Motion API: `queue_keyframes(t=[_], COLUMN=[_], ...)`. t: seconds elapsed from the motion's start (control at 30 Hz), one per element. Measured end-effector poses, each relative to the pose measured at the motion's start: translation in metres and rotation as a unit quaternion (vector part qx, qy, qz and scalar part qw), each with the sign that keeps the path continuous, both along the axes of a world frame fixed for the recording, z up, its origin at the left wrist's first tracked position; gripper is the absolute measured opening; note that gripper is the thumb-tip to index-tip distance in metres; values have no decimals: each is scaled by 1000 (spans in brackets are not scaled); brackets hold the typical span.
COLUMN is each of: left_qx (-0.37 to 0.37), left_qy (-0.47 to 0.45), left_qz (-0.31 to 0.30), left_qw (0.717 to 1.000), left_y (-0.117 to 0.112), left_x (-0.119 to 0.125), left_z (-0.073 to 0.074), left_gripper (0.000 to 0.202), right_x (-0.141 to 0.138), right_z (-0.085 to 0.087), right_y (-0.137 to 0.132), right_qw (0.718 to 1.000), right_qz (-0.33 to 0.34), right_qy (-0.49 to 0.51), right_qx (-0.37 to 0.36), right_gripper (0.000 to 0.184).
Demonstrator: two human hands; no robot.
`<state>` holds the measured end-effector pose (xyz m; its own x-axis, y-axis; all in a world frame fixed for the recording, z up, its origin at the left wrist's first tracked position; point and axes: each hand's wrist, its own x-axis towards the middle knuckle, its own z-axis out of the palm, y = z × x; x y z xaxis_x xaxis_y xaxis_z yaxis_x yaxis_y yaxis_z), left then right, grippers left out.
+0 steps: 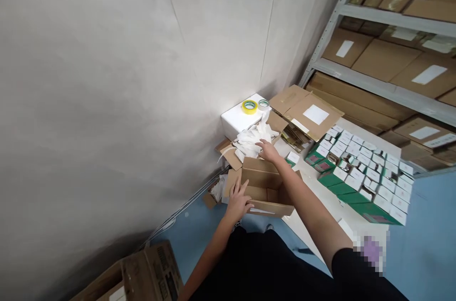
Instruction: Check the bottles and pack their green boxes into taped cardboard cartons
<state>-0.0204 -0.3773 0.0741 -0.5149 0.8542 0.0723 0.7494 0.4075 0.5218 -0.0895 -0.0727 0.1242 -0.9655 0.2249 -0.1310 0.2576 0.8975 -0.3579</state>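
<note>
Presses nearer left hand, fingers spread, on the near left edge of the open box, and lays right hand, flat with fingers side by side, on white papers just beyond.

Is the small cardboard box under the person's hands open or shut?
Open. The small cardboard box shows its inside walls, flaps folded outward; left hand on the near rim, right hand at the far one.

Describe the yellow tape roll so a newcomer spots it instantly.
Find the corner where the wall meets the metal shelving. A white foam box stands with two tape rolls on top. The yellow tape roll is the left one; its neighbour, the clear roll, is paler.
</note>
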Motion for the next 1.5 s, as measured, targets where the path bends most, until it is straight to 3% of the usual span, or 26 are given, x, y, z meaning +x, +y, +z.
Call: queue_keyframes(t=[0.17, 0.33, 0.47, 0.7, 1.0, 1.17, 1.3, 1.4, 1.5], left_qx=[-12, -44, -57, -72, -38, -19, 10, 32, 46], left_qy=[8, 10, 8, 11, 25, 17, 31, 23, 7], left_qz=[50, 110, 161, 235, 221, 186, 130, 91, 46], left_qw=[999, 993, 985, 969, 974, 982, 991, 995, 998], left_y=[7, 24, 34, 41, 57, 53, 48, 45, 45], left_x=[15, 45, 76, 113, 99, 83, 67, 56, 46], left_z=[1, 3, 4, 6, 10, 13, 13, 9, 3], left_gripper=[15, 16, 19, 16, 16, 18, 16, 16, 14], right_x=[-17, -18, -14, -4, 19, 44, 88, 134, 179], right_z=[-4, -15, -14, 3, 29, 64, 84, 78, 53], right_y=[7, 21, 29, 34, 44, 34, 18, -4, -31], right_qw=[994, 992, 995, 990, 945, 933, 918, 918, 934], right_qz=[54, 80, 93, 36, 38, -23, -103, -129, -156], right_qy=[-77, -77, -19, 125, 264, 320, 373, 372, 321], right_qx=[47, 53, 27, -51, -191, -164, -88, -41, -26], right_gripper=[67, 51, 31, 34, 36, 34, 33, 29, 27])
